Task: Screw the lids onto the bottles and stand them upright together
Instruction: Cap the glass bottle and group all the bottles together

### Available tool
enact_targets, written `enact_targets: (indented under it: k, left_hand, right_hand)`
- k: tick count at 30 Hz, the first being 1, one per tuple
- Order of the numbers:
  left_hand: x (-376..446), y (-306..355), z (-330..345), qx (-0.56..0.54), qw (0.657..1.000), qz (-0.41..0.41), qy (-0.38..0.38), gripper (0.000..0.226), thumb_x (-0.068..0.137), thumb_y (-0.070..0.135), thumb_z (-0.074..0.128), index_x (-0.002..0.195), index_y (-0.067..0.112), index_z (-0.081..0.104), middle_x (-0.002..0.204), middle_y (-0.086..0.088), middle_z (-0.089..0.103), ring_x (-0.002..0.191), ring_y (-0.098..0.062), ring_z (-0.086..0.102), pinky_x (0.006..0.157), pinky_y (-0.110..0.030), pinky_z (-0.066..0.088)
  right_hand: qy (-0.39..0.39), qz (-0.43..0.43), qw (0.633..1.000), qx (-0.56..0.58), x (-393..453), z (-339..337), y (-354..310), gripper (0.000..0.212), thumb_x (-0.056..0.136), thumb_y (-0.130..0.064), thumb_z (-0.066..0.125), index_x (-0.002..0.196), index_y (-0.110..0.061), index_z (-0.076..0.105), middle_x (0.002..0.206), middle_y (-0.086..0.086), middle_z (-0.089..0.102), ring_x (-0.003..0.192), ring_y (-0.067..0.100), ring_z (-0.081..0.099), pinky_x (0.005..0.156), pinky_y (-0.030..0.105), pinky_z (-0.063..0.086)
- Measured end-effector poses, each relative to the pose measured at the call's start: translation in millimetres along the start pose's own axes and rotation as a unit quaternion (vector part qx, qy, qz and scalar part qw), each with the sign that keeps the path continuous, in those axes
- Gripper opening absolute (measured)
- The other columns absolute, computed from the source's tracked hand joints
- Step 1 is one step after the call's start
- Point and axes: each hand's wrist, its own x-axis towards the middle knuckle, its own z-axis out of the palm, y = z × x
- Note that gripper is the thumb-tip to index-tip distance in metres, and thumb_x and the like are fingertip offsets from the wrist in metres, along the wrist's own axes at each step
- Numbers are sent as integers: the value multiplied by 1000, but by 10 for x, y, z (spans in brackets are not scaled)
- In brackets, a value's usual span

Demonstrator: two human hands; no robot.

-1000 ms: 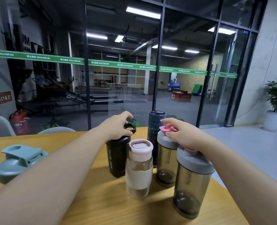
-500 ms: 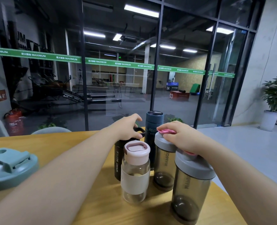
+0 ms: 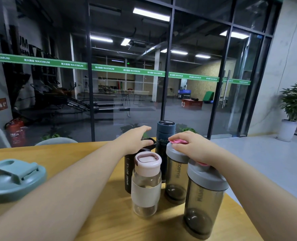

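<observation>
Five bottles upright, clustered on the wooden table (image 3: 92, 228), all lidded:
- Black bottle (image 3: 129, 173), 10 o'clock of cluster, printed "SPORT BOTTLE". Left hand (image 3: 133, 140) rests on its black lid (image 3: 148, 142), fingers fairly straight and extended over it, not clamped.
- Clear bottle (image 3: 146, 186) with pink lid, front, just beside the black one.
- Dark blue flask (image 3: 165, 134) at 12 o'clock, back of cluster.
- Smoky bottle (image 3: 175, 181), grey lid, pink flip tab (image 3: 176, 141). Right hand (image 3: 194, 148) on the lid, fingers curled over the tab. Vertical print, unreadable.
- Second smoky bottle (image 3: 203, 202), 4 o'clock, nearest; same lid style.
- Teal lid (image 3: 15, 180) at 9 o'clock, well apart.
- Glass wall behind: green strip (image 3: 126, 70) reads "MAXIMUM".
</observation>
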Motion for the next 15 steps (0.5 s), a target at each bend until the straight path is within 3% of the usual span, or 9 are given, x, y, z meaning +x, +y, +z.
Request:
enact_targets:
  k: [4, 8, 11, 15]
  left_hand:
    - [-148, 15, -98, 6, 999, 15, 30, 52, 97, 30, 49, 146, 24, 32, 153, 1, 34, 139, -20, 35, 110, -35, 32]
    - [-379, 1, -236, 58, 997, 28, 41, 45, 98, 30, 46, 142, 23, 38, 150, 0, 37, 135, -22, 38, 109, -41, 35]
    - [-613, -12, -301, 154, 986, 27, 50, 45, 99, 30, 44, 143, 20, 36, 150, -1, 35, 134, -23, 38, 107, -38, 35]
    - [-941, -54, -317, 329, 942, -38, 57, 53, 97, 28, 47, 144, 15, 26, 153, -8, 26, 139, -28, 27, 112, -44, 26]
  right_hand:
    - [1, 4, 1000, 11, -19, -11, -40, 40, 86, -59, 43, 120, -42, 56, 134, -5, 49, 122, 18, 45, 104, 42, 39]
    - [10, -1, 1000, 1, -66, -20, -85, 41, 87, -54, 45, 122, -37, 58, 130, -5, 53, 118, 17, 48, 100, 39, 42]
    - [32, -12, 999, -22, -120, -27, -135, 39, 89, -49, 46, 122, -33, 60, 127, -5, 57, 113, 15, 52, 98, 36, 44]
    - [64, -37, 993, -92, -176, -56, -220, 34, 94, -41, 43, 120, -27, 61, 122, -3, 61, 107, 15, 53, 91, 32, 46]
